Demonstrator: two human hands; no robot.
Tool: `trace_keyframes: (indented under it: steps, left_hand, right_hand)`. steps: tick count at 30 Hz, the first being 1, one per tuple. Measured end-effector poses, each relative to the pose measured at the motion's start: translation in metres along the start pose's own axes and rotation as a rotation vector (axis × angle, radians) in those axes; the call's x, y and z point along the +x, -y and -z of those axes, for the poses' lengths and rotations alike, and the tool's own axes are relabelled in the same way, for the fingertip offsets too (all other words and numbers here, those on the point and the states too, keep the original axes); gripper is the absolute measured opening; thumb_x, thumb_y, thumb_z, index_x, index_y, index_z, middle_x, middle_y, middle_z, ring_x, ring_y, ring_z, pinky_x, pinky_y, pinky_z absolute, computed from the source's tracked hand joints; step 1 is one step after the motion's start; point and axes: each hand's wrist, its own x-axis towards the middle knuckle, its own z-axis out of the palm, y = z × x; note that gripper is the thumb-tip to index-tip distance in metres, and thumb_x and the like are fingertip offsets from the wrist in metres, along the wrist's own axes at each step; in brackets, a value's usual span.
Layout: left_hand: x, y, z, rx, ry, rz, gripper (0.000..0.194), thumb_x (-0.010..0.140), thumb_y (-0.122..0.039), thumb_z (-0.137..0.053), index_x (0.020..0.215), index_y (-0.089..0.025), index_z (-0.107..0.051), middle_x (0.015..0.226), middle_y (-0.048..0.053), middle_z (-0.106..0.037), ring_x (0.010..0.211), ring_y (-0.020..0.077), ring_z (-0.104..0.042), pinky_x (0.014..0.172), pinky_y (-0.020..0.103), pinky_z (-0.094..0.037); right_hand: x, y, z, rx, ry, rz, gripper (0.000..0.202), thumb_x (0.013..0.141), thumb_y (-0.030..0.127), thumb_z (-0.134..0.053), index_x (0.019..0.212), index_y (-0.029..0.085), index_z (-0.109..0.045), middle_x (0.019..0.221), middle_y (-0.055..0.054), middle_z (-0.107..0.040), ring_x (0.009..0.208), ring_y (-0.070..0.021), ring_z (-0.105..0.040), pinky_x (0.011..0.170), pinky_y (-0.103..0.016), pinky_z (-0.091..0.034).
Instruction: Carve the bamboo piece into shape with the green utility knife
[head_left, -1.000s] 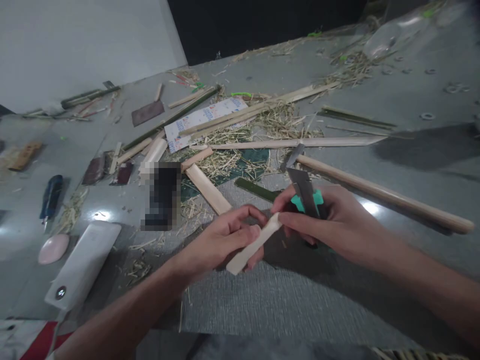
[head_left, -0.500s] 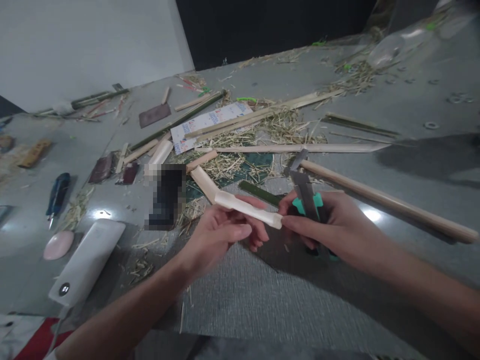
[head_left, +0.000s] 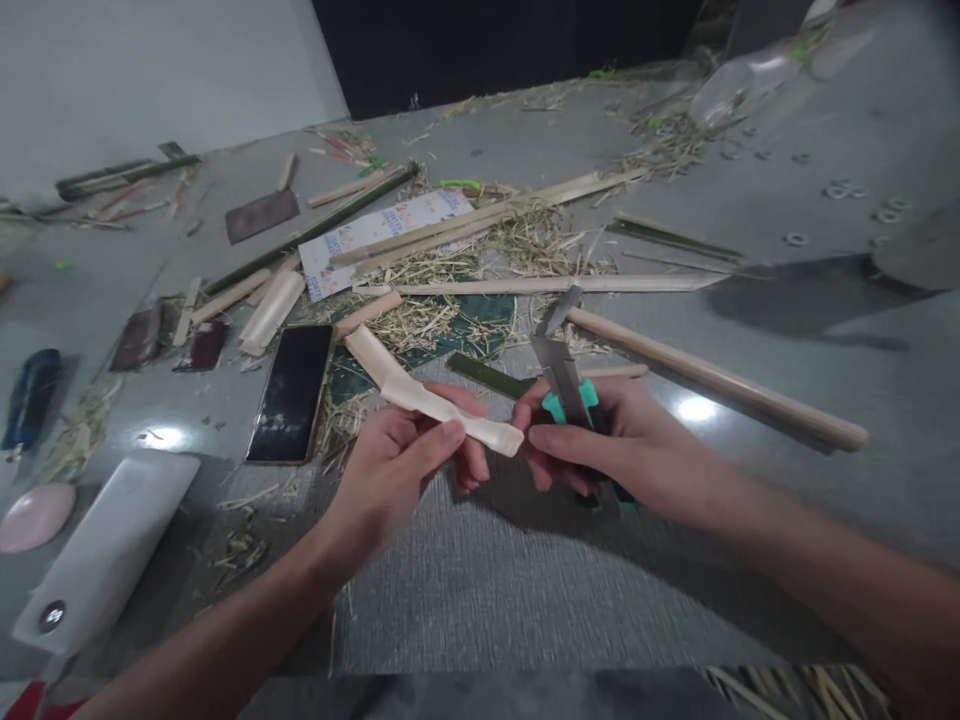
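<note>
While my left hand (head_left: pixel 401 465) pinches the pale bamboo strip (head_left: pixel 450 413) above the grey mat (head_left: pixel 525 590) on the tabletop (head_left: pixel 750 200), my right hand (head_left: pixel 600 450) grips a teal-handled knife (head_left: pixel 571 395), fingers touching the strip's end.

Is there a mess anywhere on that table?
Yes. Straw-like shavings lie scattered over the table, thickest around the long strips in the middle. A clear bottle lies tipped on its side at the far right.
</note>
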Motion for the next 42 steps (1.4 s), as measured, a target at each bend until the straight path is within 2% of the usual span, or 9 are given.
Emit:
trace_keyframes:
  steps: [10, 15, 21, 24, 27, 32, 34, 39, 42]
  left_hand:
    - [-0.003, 0.001, 0.002, 0.086, 0.015, -0.010, 0.013, 0.103, -0.031, -0.071, 0.106, -0.018, -0.074, 0.074, 0.002, -0.076, 0.065, 0.0114, -0.067, 0.063, 0.019, -0.055]
    - [-0.007, -0.001, 0.002, 0.088, 0.041, 0.020, 0.013, 0.099, -0.029, -0.074, 0.107, -0.018, -0.074, 0.081, 0.005, -0.081, 0.072, 0.0157, -0.074, 0.067, 0.022, -0.059]
    - [-0.008, -0.011, 0.008, 0.113, 0.130, 0.017, 0.052, 0.100, -0.059, -0.062, 0.111, -0.011, -0.080, 0.090, 0.014, -0.085, 0.074, 0.0230, -0.080, 0.070, 0.031, -0.064]
    - [-0.007, -0.012, 0.007, 0.199, 0.115, 0.111, 0.035, 0.099, -0.047, -0.071, 0.111, -0.015, -0.078, 0.088, 0.011, -0.085, 0.071, 0.0198, -0.080, 0.064, 0.024, -0.061]
    - [-0.006, -0.012, 0.002, 0.298, 0.090, 0.263, 0.020, 0.097, -0.032, -0.077, 0.111, -0.020, -0.069, 0.075, 0.002, -0.080, 0.057, 0.0134, -0.071, 0.053, 0.019, -0.052]
    - [-0.005, -0.009, -0.004, 0.479, 0.217, 0.297, 0.030, 0.106, -0.044, -0.061, 0.097, -0.016, -0.069, 0.058, -0.006, -0.049, 0.049, 0.0072, -0.038, 0.046, 0.018, -0.029]
    - [-0.004, -0.007, -0.003, 0.428, 0.258, 0.288, 0.032, 0.109, -0.044, -0.055, 0.096, -0.017, -0.066, 0.060, -0.006, -0.049, 0.050, 0.0079, -0.038, 0.047, 0.019, -0.029]
    - [-0.004, 0.000, -0.001, 0.139, 0.282, 0.330, 0.016, 0.111, -0.038, -0.052, 0.114, -0.022, -0.053, 0.082, 0.002, -0.072, 0.058, 0.0121, -0.058, 0.054, 0.023, -0.043]
    - [-0.004, 0.002, -0.002, 0.091, 0.212, 0.296, 0.014, 0.109, -0.034, -0.056, 0.113, -0.020, -0.058, 0.077, -0.001, -0.060, 0.060, 0.0099, -0.046, 0.056, 0.022, -0.034]
  right_hand:
    - [-0.002, 0.005, -0.004, -0.058, -0.012, -0.054, 0.020, 0.092, 0.037, -0.079, 0.096, 0.023, -0.066, 0.069, 0.004, -0.070, 0.054, -0.0096, -0.051, 0.049, -0.022, -0.038]
    - [-0.003, 0.005, -0.004, -0.034, -0.034, -0.044, 0.020, 0.091, 0.038, -0.080, 0.095, 0.023, -0.067, 0.067, 0.004, -0.070, 0.052, -0.0094, -0.052, 0.048, -0.021, -0.039]
    - [-0.002, 0.006, 0.000, -0.055, -0.093, 0.040, 0.010, 0.093, 0.029, -0.077, 0.093, 0.023, -0.069, 0.065, 0.005, -0.070, 0.053, -0.0087, -0.055, 0.048, -0.020, -0.041]
    - [-0.001, 0.007, 0.001, -0.093, -0.126, 0.051, 0.011, 0.094, 0.031, -0.074, 0.093, 0.022, -0.069, 0.065, 0.004, -0.070, 0.051, -0.0092, -0.055, 0.047, -0.021, -0.040]
    - [-0.001, 0.007, 0.001, -0.122, -0.132, 0.049, 0.014, 0.094, 0.034, -0.075, 0.093, 0.021, -0.069, 0.064, 0.003, -0.070, 0.050, -0.0098, -0.054, 0.047, -0.023, -0.040]
    - [-0.002, 0.008, 0.001, -0.104, -0.052, 0.029, 0.015, 0.095, 0.036, -0.076, 0.094, 0.022, -0.070, 0.068, 0.003, -0.070, 0.054, -0.0092, -0.055, 0.049, -0.022, -0.041]
    - [-0.001, 0.010, 0.002, -0.087, -0.047, 0.028, 0.018, 0.096, 0.039, -0.074, 0.096, 0.022, -0.069, 0.069, 0.003, -0.070, 0.053, -0.0091, -0.054, 0.049, -0.022, -0.040]
    - [0.000, 0.011, 0.009, -0.129, -0.169, 0.088, 0.027, 0.102, 0.049, -0.066, 0.100, 0.023, -0.063, 0.065, 0.005, -0.063, 0.053, -0.0103, -0.051, 0.048, -0.025, -0.038]
    - [-0.002, 0.011, 0.012, -0.269, -0.243, 0.145, 0.028, 0.103, 0.051, -0.066, 0.095, 0.024, -0.061, 0.062, 0.008, -0.049, 0.053, -0.0100, -0.041, 0.049, -0.027, -0.033]
